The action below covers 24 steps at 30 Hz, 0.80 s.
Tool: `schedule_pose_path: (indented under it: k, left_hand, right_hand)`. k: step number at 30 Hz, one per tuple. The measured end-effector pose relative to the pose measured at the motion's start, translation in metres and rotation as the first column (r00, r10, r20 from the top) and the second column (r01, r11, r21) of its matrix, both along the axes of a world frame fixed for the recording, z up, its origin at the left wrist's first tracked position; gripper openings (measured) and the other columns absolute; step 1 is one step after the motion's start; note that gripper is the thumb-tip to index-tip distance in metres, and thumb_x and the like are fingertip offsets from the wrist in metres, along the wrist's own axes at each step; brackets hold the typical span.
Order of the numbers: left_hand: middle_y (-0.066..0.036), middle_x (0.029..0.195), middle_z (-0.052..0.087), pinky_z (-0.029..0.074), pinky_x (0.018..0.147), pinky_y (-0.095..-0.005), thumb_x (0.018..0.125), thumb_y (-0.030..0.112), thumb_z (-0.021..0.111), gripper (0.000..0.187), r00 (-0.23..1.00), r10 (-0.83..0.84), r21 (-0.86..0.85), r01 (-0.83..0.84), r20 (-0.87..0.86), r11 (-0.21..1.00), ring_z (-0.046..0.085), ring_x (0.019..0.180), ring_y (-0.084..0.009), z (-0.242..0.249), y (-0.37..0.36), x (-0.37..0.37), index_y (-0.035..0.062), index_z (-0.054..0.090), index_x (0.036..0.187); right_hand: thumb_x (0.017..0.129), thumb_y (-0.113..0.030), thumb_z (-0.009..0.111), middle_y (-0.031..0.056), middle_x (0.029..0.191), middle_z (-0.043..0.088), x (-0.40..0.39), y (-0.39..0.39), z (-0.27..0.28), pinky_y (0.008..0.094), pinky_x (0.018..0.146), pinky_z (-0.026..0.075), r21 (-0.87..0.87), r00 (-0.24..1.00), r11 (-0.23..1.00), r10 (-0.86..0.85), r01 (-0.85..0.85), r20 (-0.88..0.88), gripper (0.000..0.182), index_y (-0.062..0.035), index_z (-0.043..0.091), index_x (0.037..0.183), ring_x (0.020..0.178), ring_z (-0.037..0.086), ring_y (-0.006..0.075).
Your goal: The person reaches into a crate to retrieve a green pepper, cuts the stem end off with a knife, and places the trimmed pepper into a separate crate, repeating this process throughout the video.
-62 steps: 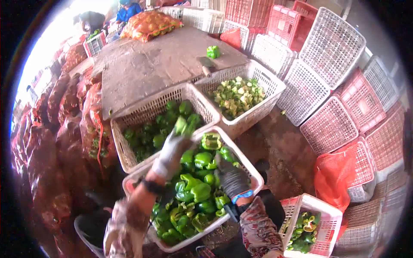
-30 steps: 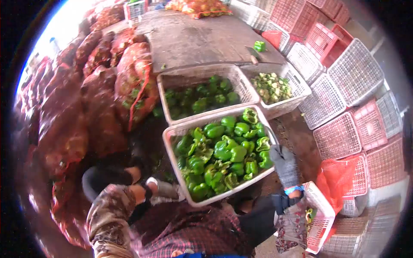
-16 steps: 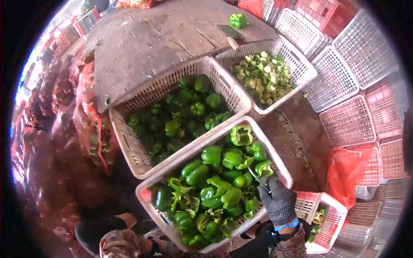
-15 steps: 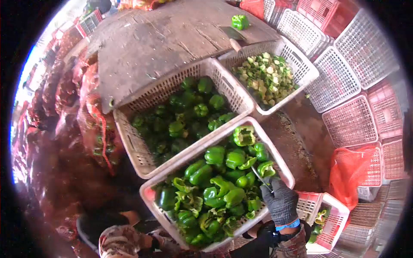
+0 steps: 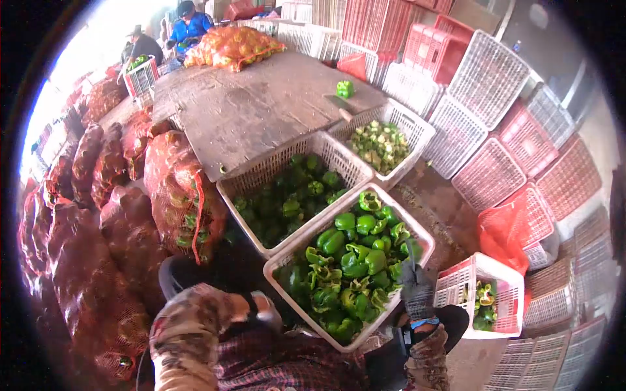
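Note:
My right hand [image 5: 418,293], in a dark grey glove, is at the right rim of the front crate [image 5: 301,324]. It is closed on a knife [image 5: 410,253] with a thin blade pointing up over the peppers. Several green bell peppers [image 5: 331,242] fill this crate, many of them cut open. My left hand [image 5: 268,311] is a pale blur beside the crate's lower left side; its fingers are smeared. Behind, a second crate [image 5: 238,207] holds darker green peppers. A third crate [image 5: 417,133] contains pale green chopped pieces.
A wooden board [image 5: 261,98] carries one green pepper [image 5: 345,89], another knife [image 5: 345,115] and a net sack [image 5: 231,47]. Full red net sacks [image 5: 179,189] line the left. Stacked crates [image 5: 489,78] stand on the right, near a red-white crate [image 5: 482,267]. Two people [image 5: 190,27] sit far back.
My view has tilted up, bringing the people and the far sacks into sight. My left hand has come up to the crate's side. My right hand still holds the knife by the right rim.

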<state>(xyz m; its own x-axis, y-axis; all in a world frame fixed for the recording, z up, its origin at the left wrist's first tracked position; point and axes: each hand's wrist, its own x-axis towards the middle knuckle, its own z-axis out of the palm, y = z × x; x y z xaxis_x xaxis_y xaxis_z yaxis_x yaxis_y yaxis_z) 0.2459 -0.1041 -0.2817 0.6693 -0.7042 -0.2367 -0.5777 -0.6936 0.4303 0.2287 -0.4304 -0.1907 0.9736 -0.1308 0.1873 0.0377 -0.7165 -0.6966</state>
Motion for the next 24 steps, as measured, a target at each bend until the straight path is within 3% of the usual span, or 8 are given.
schedule_pose_path:
  k: [1, 5, 9, 12, 16, 20, 24]
  left_hand:
    - [-0.005, 0.105, 0.061, 0.049, 0.079, -0.0317, 0.089, 0.027, 0.057, 0.032, 1.0, 0.009, -0.02, -0.009, 0.004, 1.0, 0.057, 0.091, -0.0174, 0.018, 0.019, 0.011, 0.0034, 0.056, 0.111]
    - [-0.005, 0.106, 0.06, 0.048, 0.08, -0.0316, 0.09, 0.027, 0.057, 0.033, 0.972, 0.209, -0.09, -0.2, 0.103, 0.976, 0.056, 0.092, -0.0171, 0.079, 0.108, 0.069, 0.0035, 0.054, 0.113]
    - [-0.005, 0.107, 0.059, 0.048, 0.081, -0.0314, 0.09, 0.027, 0.057, 0.035, 0.926, 0.33, -0.226, -0.288, 0.181, 0.931, 0.056, 0.093, -0.0167, 0.067, 0.126, 0.197, 0.0035, 0.053, 0.115]
    - [-0.005, 0.107, 0.058, 0.047, 0.082, -0.0312, 0.09, 0.027, 0.057, 0.036, 0.927, 0.319, -0.218, -0.276, 0.196, 0.936, 0.055, 0.094, -0.0164, 0.032, 0.074, 0.307, 0.0036, 0.052, 0.117]
    - [-0.005, 0.109, 0.058, 0.047, 0.083, -0.031, 0.091, 0.028, 0.056, 0.037, 0.949, 0.257, -0.107, -0.241, 0.181, 0.965, 0.054, 0.096, -0.0161, -0.023, -0.011, 0.387, 0.0036, 0.051, 0.119]
    - [-0.005, 0.11, 0.057, 0.046, 0.084, -0.0309, 0.091, 0.028, 0.056, 0.039, 0.959, 0.232, -0.045, -0.228, 0.163, 0.973, 0.053, 0.097, -0.0157, -0.051, -0.057, 0.409, 0.0037, 0.05, 0.121]
    - [-0.005, 0.111, 0.056, 0.046, 0.085, -0.0307, 0.092, 0.028, 0.056, 0.04, 0.948, 0.286, -0.042, -0.283, 0.142, 0.958, 0.053, 0.098, -0.0154, -0.048, -0.058, 0.405, 0.0037, 0.048, 0.123]
  right_hand:
    - [0.09, -0.024, 0.061, 0.0163, 0.086, 0.068, -0.002, 0.003, -0.002, 0.0348, 0.07, 0.053, 0.046, 0.997, 0.999, 0.001, 0.003, -0.082, 0.024, -0.0066, 0.064, 0.106, 0.081, 0.068, 0.0261]
    - [0.088, -0.02, 0.062, 0.0148, 0.09, 0.069, 0.005, 0.055, -0.016, 0.0324, 0.068, 0.053, 0.076, 0.977, 0.976, 0.206, -0.202, -0.062, 0.028, -0.0044, 0.062, 0.112, 0.083, 0.068, 0.0241]
    - [0.089, -0.02, 0.062, 0.0152, 0.09, 0.068, 0.043, 0.129, -0.044, 0.033, 0.068, 0.053, 0.114, 0.937, 0.93, 0.346, -0.349, 0.044, 0.028, -0.0043, 0.062, 0.112, 0.083, 0.067, 0.0249]
    - [0.089, -0.02, 0.061, 0.0156, 0.091, 0.068, 0.076, 0.108, -0.049, 0.0335, 0.067, 0.053, 0.144, 0.958, 0.949, 0.268, -0.28, 0.096, 0.028, -0.0043, 0.061, 0.112, 0.082, 0.067, 0.0255]
    - [0.089, -0.02, 0.061, 0.016, 0.091, 0.068, 0.066, 0.061, -0.058, 0.0341, 0.067, 0.053, 0.148, 0.998, 0.987, 0.055, -0.057, 0.023, 0.028, -0.0042, 0.06, 0.112, 0.082, 0.067, 0.0263]
    - [0.09, -0.02, 0.061, 0.0164, 0.092, 0.067, 0.052, 0.041, -0.063, 0.0347, 0.066, 0.053, 0.143, 0.995, 0.985, -0.089, 0.094, -0.043, 0.028, -0.0042, 0.06, 0.113, 0.082, 0.067, 0.0271]
    - [0.09, -0.02, 0.061, 0.0168, 0.092, 0.067, 0.05, 0.038, -0.063, 0.0353, 0.065, 0.053, 0.155, 0.99, 0.979, -0.124, 0.134, -0.069, 0.028, -0.0041, 0.059, 0.113, 0.081, 0.066, 0.0279]
